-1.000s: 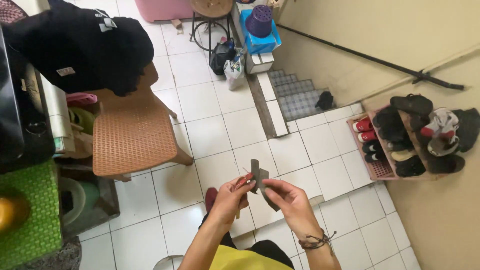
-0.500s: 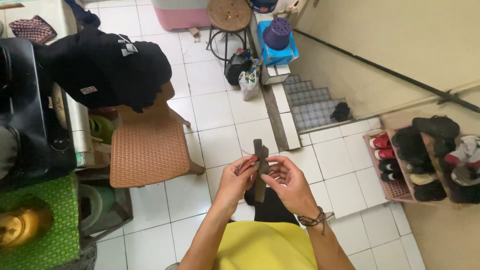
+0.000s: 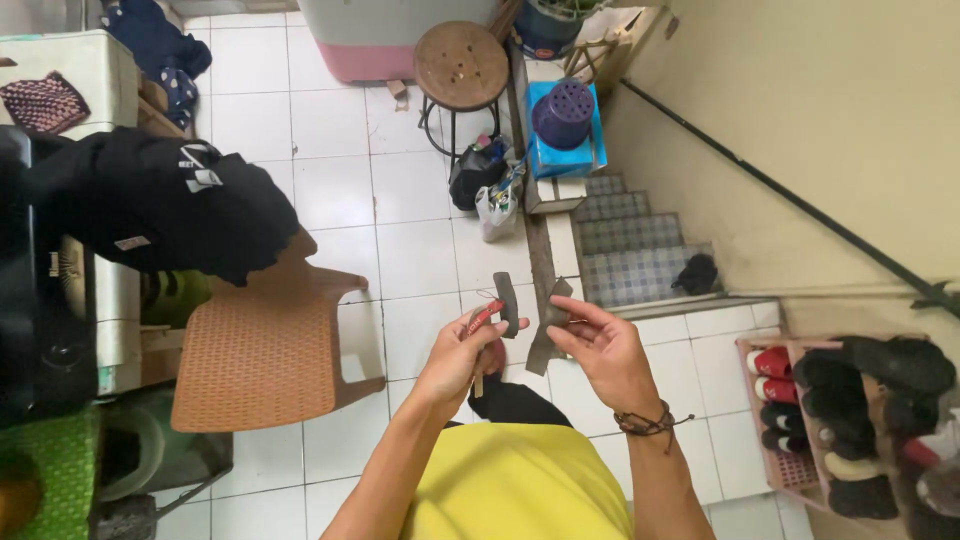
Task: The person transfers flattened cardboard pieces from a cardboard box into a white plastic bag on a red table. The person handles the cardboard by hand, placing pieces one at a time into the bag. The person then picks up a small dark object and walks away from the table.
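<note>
1. Right now the person stands over a white tiled floor [image 3: 420, 255], both hands raised in front of a yellow shirt [image 3: 515, 490].
2. Their left hand [image 3: 462, 355] is closed around a small red-handled tool [image 3: 484, 317]; a short dark strip [image 3: 507, 303] stands up from the same fingers, roughly upright.
3. Their right hand [image 3: 600, 350] pinches a second, longer dark strip [image 3: 547, 325] between thumb and fingertips; it hangs slanted, its lower end dropping below the hand.
4. The two strips are near each other but apart, with floor showing between them.
5. A braided cord bracelet [image 3: 648, 422] sits on the right wrist.
6. To the left of the hands is a brown woven-pattern plastic chair [image 3: 255, 350] with a black garment [image 3: 160, 205] draped over its back.
7. Further off, a round wooden stool [image 3: 461, 52] stands beside a blue box [image 3: 590, 150] topped by a purple perforated pot [image 3: 563, 112].
8. Grey tiled steps [image 3: 630, 240] drop away just beyond the hands, and a pink rack of shoes [image 3: 800, 410] stands against the wall on the right.
</note>
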